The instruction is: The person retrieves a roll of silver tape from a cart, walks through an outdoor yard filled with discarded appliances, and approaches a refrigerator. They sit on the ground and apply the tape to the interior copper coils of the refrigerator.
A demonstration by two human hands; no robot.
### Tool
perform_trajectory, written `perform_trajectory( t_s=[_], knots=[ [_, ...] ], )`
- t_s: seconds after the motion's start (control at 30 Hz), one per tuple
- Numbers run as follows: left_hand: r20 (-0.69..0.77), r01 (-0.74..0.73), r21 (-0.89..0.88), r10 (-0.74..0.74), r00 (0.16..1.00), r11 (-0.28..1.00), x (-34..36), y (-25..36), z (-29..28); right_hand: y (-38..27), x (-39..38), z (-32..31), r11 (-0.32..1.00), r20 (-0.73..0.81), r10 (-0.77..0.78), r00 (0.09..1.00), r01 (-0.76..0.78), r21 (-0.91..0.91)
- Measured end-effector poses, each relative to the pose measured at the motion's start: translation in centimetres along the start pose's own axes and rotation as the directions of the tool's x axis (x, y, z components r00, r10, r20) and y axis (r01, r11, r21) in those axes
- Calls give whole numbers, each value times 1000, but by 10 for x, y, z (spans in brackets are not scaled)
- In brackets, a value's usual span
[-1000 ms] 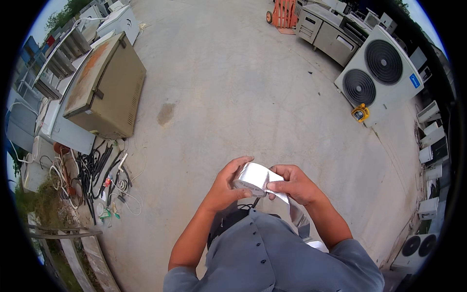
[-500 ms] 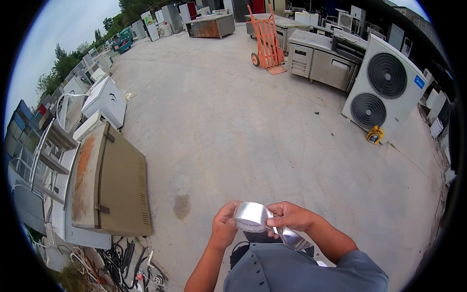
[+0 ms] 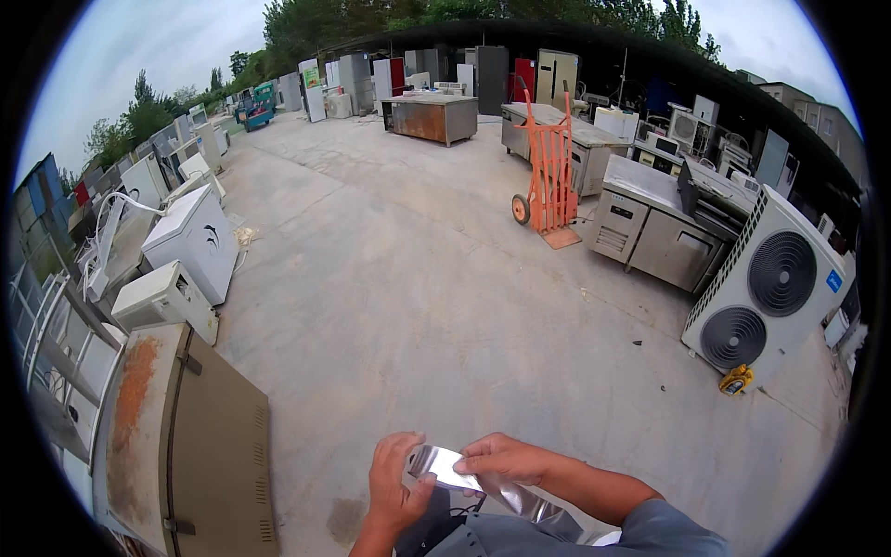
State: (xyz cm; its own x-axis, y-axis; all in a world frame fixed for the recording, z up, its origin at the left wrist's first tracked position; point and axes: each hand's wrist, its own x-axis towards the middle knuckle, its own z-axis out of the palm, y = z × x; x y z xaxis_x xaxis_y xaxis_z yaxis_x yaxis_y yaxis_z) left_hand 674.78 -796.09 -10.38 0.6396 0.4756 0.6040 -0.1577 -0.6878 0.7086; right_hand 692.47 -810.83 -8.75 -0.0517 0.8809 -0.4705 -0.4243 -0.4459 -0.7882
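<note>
A roll of shiny silver foil tape (image 3: 444,465) is held between my hands at the lower middle. My left hand (image 3: 393,485) curves around its left end, with fingers above and thumb below. My right hand (image 3: 506,459) pinches the tape at the roll's right side, thumb on top of the silver face. From there a loose strip of foil (image 3: 533,507) runs down to the right, across the front of my grey shirt (image 3: 594,538). The roll's core is hidden at this angle.
A rusty tan metal cabinet (image 3: 218,446) stands close at left, white appliances (image 3: 190,243) behind it. On the right are a two-fan outdoor unit (image 3: 766,288), a small yellow object (image 3: 736,380), steel counters (image 3: 661,223) and an orange hand truck (image 3: 549,172). Concrete floor (image 3: 408,288) lies between.
The view has tilted upward, so more of the yard and sky shows. The roll has turned, my left fingers have spread around it, and more of the foil strip shows.
</note>
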Motion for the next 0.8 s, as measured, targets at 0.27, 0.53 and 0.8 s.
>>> perform_trajectory(
  t_s=[0.27,0.53,0.8],
  knots=[
    [86,-274,91,266,960,957,229,-156,12,-172,175,-84,965,-33,-175,984,164,-205],
    [45,-35,-317,52,998,948,426,-307,41,-297,291,-190,972,-217,-236,947,230,-53],
    [211,370,-503,-304,929,781,602,-489,97,-439,445,-321,966,-297,-247,922,257,-5]
  ],
)
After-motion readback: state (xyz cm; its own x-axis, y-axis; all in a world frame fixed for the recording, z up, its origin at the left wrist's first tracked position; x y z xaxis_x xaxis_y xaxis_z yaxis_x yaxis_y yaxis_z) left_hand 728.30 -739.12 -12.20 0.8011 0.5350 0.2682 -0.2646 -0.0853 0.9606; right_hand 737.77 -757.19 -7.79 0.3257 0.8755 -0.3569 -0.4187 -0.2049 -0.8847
